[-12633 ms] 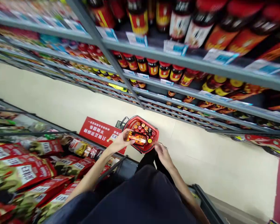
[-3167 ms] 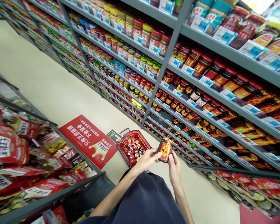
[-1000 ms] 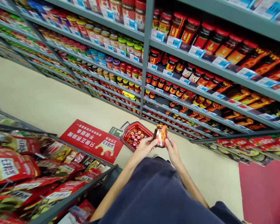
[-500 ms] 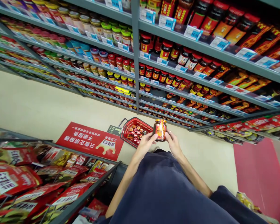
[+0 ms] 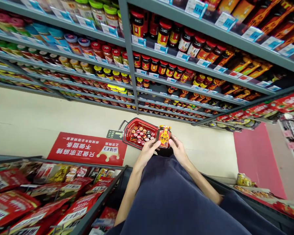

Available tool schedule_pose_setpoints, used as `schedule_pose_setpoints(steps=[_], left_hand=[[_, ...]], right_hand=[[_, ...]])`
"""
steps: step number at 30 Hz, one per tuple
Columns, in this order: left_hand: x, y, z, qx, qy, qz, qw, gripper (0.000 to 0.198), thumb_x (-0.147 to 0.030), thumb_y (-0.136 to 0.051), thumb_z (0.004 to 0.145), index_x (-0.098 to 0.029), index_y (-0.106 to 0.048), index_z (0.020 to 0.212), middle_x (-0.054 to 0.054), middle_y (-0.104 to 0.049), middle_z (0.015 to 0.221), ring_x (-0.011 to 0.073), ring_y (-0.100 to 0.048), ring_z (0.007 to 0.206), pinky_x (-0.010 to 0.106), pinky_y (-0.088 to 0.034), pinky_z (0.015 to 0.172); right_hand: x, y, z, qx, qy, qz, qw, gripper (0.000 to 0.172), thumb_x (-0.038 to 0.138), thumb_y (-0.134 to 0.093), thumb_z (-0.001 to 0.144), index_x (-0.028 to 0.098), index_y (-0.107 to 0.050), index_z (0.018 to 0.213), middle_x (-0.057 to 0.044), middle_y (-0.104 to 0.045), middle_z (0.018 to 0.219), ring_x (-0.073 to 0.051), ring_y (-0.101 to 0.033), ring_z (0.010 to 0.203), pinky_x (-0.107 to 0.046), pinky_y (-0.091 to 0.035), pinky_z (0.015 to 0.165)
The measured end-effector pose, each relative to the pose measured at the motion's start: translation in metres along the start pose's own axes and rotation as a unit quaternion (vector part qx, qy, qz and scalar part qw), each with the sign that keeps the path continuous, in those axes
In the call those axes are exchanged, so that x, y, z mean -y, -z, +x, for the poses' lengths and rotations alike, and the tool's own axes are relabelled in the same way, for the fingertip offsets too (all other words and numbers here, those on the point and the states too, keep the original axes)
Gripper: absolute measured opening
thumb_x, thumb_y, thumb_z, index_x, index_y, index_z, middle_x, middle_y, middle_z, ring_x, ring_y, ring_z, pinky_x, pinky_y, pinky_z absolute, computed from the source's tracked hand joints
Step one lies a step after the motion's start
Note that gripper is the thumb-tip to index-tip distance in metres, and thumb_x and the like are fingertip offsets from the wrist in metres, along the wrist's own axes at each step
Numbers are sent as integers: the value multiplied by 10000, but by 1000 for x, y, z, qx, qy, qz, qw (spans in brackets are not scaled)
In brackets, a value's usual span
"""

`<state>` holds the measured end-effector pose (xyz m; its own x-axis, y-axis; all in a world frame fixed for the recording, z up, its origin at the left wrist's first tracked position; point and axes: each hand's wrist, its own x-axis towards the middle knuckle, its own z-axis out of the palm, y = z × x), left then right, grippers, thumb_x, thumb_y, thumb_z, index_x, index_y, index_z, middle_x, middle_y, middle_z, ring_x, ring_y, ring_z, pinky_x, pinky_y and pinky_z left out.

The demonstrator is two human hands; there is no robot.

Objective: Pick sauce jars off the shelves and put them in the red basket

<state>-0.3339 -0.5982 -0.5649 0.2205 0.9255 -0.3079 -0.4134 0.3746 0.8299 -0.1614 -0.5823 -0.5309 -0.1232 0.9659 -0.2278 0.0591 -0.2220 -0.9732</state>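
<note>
Between my two hands is a glass sauce jar point(image 5: 164, 137) with a red and yellow label and a yellow-red lid. My left hand point(image 5: 149, 149) closes on its left side, thumb near the lower label. From the other side, the fingers of my right hand point(image 5: 178, 147) press against the jar's lower right edge. Just beyond and left of the jar, a red shopping basket point(image 5: 129, 125) rests on the floor with its handle folded outward. Several lidded jars point(image 5: 142, 133) stand inside it; the jar I hold hides part of the basket's right end.
Tall grey shelves point(image 5: 129, 49) packed with sauce jars and price tags rise ahead. A red floor sticker point(image 5: 85, 148) lies left of the basket. Racks of red snack bags point(image 5: 14, 202) border my left side, and another low display point(image 5: 259, 195) stands behind on the right.
My view has shifted, so the shelves appear higher and further left. The jar has turned so that its label faces me more squarely, and both hands still hold it.
</note>
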Motion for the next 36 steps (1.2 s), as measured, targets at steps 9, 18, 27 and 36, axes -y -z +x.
schedule_pose_setpoints(steps=[9,18,27,36], left_hand=[[-6,4,-1,3,1,15,1000,533,-525,-710,892,-175,-719,1295,109,-760,1238,236,-720,1025,314,-568,846],[-22,-14,12,24,-5,96,995,555,-543,-719,879,-176,-717,1296,102,-758,1256,264,-706,1099,327,-556,891],[-9,-10,7,-81,2,38,996,591,-571,-774,811,-154,-743,1228,129,-762,1224,257,-728,1030,334,-589,836],[-4,-28,0,-103,16,76,992,608,-606,-754,819,-131,-734,1199,140,-738,1264,254,-716,1031,344,-581,875]], right_hand=[[-1,-8,1,-9,19,27,999,550,555,-682,916,240,-658,1365,-59,-710,1351,-257,-652,1250,-423,-495,1125],[3,5,5,-30,51,62,996,496,537,-630,956,261,-659,1367,-46,-719,1333,-245,-664,1224,-419,-481,1134],[-3,3,20,45,21,87,995,549,539,-653,942,264,-618,1416,-53,-712,1338,-246,-677,1184,-427,-508,1086],[0,20,19,68,21,72,995,541,569,-667,918,215,-669,1328,-63,-756,1210,-230,-678,1142,-396,-538,1041]])
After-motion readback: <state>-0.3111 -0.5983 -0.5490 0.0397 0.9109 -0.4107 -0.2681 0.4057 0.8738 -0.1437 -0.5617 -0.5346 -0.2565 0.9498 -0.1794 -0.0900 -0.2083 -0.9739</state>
